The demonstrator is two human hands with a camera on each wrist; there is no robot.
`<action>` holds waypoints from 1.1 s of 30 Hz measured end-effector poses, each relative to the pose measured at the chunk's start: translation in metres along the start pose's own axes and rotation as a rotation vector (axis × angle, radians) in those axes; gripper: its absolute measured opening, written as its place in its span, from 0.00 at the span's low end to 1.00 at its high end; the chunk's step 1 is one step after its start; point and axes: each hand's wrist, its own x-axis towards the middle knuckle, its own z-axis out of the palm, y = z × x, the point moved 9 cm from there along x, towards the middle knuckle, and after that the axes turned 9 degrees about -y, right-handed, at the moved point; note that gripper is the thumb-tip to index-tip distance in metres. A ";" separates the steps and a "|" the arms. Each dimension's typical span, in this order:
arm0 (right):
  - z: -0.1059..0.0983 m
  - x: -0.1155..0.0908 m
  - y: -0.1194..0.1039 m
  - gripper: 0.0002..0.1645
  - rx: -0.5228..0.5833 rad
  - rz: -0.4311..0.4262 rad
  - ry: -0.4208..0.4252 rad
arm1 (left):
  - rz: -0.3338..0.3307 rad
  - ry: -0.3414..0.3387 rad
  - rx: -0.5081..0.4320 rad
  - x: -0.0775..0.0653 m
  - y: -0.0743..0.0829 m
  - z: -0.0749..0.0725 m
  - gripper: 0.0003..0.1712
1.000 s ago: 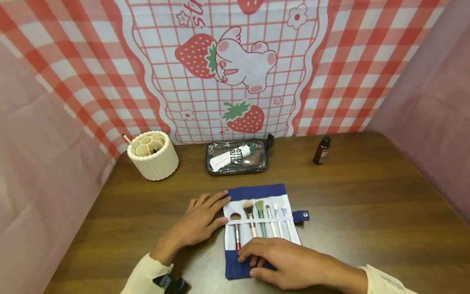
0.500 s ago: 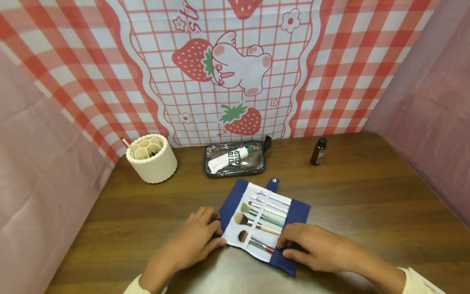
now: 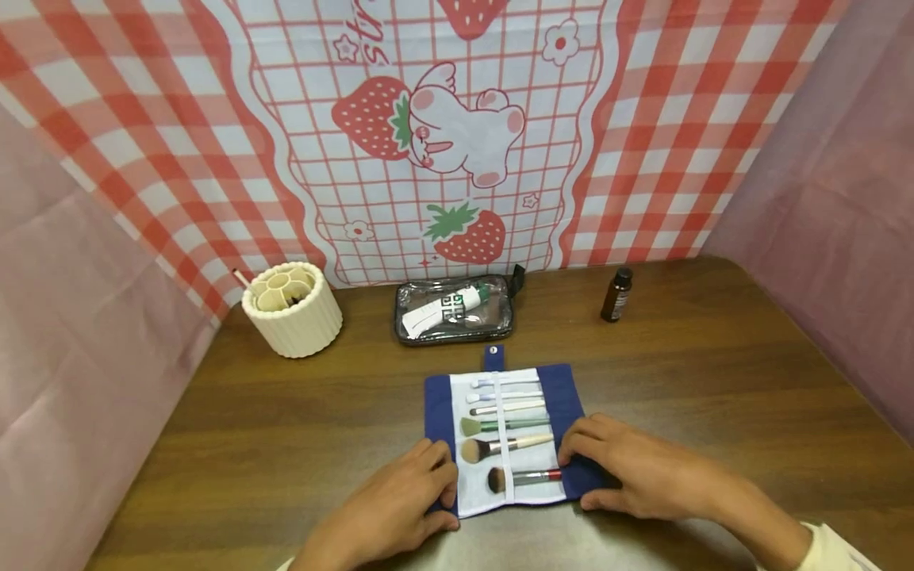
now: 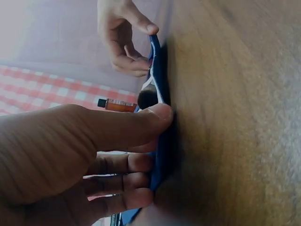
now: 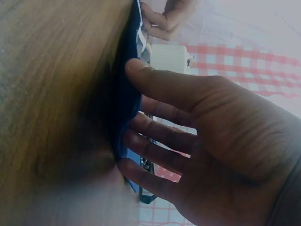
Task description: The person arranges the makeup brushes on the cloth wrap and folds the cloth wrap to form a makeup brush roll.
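A navy makeup brush roll (image 3: 438, 406) lies unrolled on the table, its pale lining facing up. Several brushes, among them a dark-tipped one with a red handle end (image 3: 528, 477) and a green one (image 3: 503, 426), lie across it under a white strap (image 3: 502, 412). Its snap tab (image 3: 493, 357) points to the back. My left hand (image 3: 400, 501) pinches the near left corner, thumb at the front edge and fingers bent over the navy flap. At the near right corner, my right hand (image 3: 635, 468) holds the other flap between thumb and fingers.
Behind the roll lies a clear pouch (image 3: 493, 316) with a white tube (image 3: 439, 312) inside. A cream ribbed holder (image 3: 296, 321) stands back left, a small dark bottle (image 3: 617, 295) back right. A checked strawberry cloth (image 3: 543, 143) hangs behind the wooden table (image 3: 286, 428).
The brush roll has turned counterclockwise, so its tab went from pointing right to pointing back. My right hand moved right with its edge, and my left hand came down to the near left corner.
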 end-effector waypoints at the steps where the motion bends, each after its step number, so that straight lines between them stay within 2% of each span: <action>1: 0.000 0.000 -0.001 0.20 -0.009 -0.006 0.010 | 0.002 0.005 0.007 0.000 0.000 0.000 0.16; 5: -0.003 -0.001 -0.004 0.14 -0.039 -0.041 0.060 | -0.003 0.019 0.009 0.001 -0.001 -0.001 0.13; 10: -0.006 -0.002 -0.004 0.08 -0.050 -0.062 0.094 | -0.071 0.039 -0.075 0.002 -0.009 -0.004 0.10; 13: -0.008 -0.001 -0.004 0.08 -0.049 -0.085 0.125 | -0.098 0.085 -0.132 0.002 -0.014 -0.008 0.10; 19: -0.015 0.000 -0.011 0.10 -0.100 -0.169 0.257 | -0.128 0.153 -0.198 0.003 -0.022 -0.010 0.09; 25: -0.011 0.008 -0.005 0.12 -0.090 -0.113 0.255 | -0.170 0.196 -0.259 0.005 -0.029 -0.009 0.09; 29: -0.010 0.010 -0.002 0.14 -0.044 -0.072 0.253 | -0.186 0.225 -0.245 0.006 -0.031 -0.008 0.11; 33: -0.009 0.010 -0.003 0.16 -0.042 -0.068 0.249 | -0.203 0.252 -0.238 0.007 -0.033 -0.006 0.13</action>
